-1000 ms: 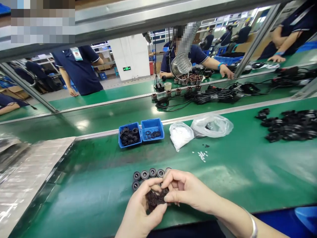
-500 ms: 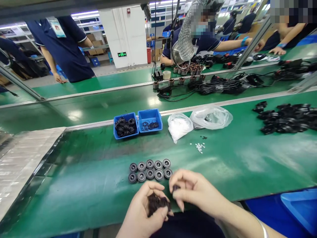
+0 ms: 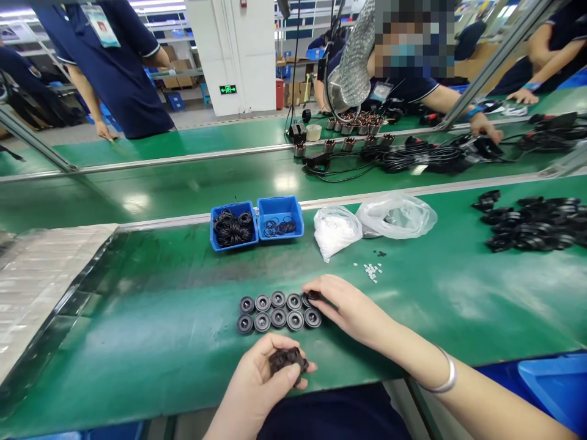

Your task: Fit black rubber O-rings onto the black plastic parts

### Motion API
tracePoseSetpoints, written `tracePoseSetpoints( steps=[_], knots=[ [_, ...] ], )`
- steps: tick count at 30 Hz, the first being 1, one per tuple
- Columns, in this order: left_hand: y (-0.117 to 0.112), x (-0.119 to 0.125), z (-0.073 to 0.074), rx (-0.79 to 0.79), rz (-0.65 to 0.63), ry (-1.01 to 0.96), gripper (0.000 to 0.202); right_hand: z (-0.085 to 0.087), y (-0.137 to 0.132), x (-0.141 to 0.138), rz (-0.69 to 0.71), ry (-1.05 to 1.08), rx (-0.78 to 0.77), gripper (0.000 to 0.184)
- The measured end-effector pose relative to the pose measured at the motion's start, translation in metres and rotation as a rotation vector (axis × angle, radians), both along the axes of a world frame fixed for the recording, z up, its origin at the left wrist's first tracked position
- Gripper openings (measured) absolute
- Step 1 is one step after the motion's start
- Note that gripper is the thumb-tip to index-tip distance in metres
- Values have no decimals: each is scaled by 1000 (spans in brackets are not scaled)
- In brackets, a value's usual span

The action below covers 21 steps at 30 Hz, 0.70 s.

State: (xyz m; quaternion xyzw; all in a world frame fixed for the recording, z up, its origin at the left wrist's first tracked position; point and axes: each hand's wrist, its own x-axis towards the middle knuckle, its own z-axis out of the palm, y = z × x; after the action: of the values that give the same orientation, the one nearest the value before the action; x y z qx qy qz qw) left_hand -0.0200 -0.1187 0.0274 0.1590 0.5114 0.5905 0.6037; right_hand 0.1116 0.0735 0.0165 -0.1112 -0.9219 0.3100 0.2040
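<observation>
Two rows of round black parts point(image 3: 278, 318) with ringed tops and central holes sit on the green work surface in front of me. My left hand point(image 3: 257, 382) is curled round a clump of small dark brown-black pieces point(image 3: 288, 360), just nearer to me than the rows. At the right end of the far row, my right hand point(image 3: 351, 305) pinches a small dark piece point(image 3: 314, 295) at the top of the last round part. Its fingers partly cover that part, so I cannot tell whether the piece is seated in it.
Beyond stand two blue bins point(image 3: 280, 231) with black rings. Right of them lie clear plastic bags point(image 3: 337, 231) and scattered white bits point(image 3: 372, 271). Black curved parts point(image 3: 534, 223) are heaped far right; a cardboard sheet point(image 3: 50, 269) lies left. Across the line, a co-worker's hand point(image 3: 486, 127) touches cables.
My right hand has moved forward from beside my left hand to the far row's right end, carrying a small dark piece. My left hand keeps its clump, shifted slightly left.
</observation>
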Motion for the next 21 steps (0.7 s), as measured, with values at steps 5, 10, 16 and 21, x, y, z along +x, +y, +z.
tracePoseSetpoints(
  steps=[5, 10, 16, 21],
  knots=[
    [2, 0, 1, 9, -20, 15, 32, 0, 0, 0, 17, -32, 91, 28],
    [3, -1, 0, -2, -26, 44, 29, 4, 4, 0, 28, -62, 87, 27],
    [1, 1, -3, 27, -1, 259, 26, 29, -8, 12, -23, -29, -172, 31],
    [0, 3, -5, 88, 10, 756, 43, 27, -47, 11, 62, -124, -471, 45]
  ],
)
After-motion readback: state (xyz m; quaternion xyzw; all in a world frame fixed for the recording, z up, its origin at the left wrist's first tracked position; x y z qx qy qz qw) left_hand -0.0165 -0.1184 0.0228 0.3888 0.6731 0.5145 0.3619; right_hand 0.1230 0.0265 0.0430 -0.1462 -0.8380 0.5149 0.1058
